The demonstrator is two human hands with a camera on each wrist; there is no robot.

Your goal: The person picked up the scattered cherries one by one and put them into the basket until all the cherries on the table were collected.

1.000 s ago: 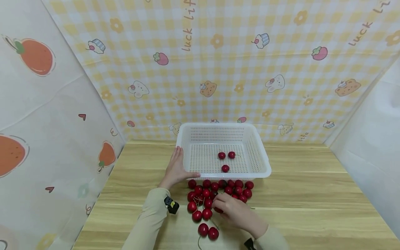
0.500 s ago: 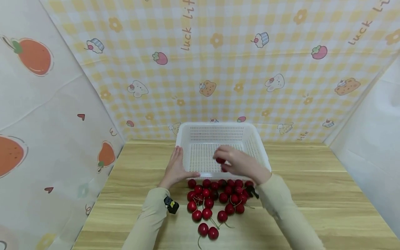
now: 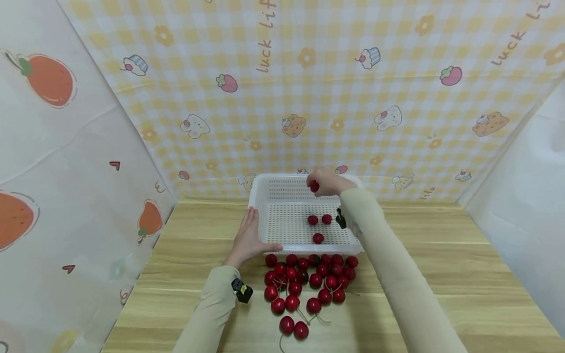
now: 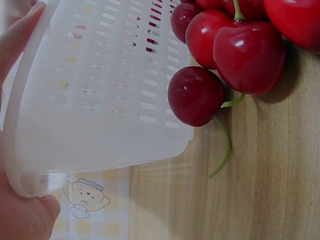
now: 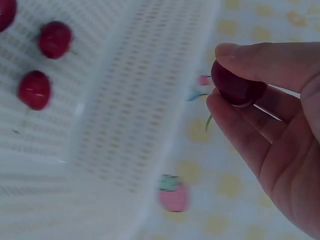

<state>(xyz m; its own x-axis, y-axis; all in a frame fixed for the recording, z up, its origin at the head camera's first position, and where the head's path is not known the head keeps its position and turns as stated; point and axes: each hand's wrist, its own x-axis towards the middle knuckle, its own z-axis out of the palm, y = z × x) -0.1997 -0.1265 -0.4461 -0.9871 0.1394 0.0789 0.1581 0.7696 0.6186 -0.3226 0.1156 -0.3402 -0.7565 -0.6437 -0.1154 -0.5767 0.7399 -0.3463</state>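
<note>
My left hand (image 3: pixel 250 241) holds the front left corner of a white plastic basket (image 3: pixel 304 248), thumb along the front rim and fingers at the left side. The basket wall (image 4: pixel 100 135) is seen close up in the left wrist view. My right hand (image 3: pixel 327 181) pinches a dark red cherry (image 5: pixel 236 86) between thumb and fingers, raised near the basket's back rim. A short green stem hangs below this cherry in the right wrist view. On the basket floor lie three other cherries, one of them a front cherry (image 3: pixel 318 238).
Several loose cherries (image 3: pixel 292 302), some with stems, lie on the wooden table (image 3: pixel 441 284) in front of the basket. A yellow checked cloth (image 3: pixel 309 98) hangs behind, close to the basket's back. White patterned sheets (image 3: pixel 88 196) stand at the sides.
My right hand picked a cherry from the pile, passed over the basket and is now farther back and higher, still with the cherry. The left hand and basket have stayed in place.
</note>
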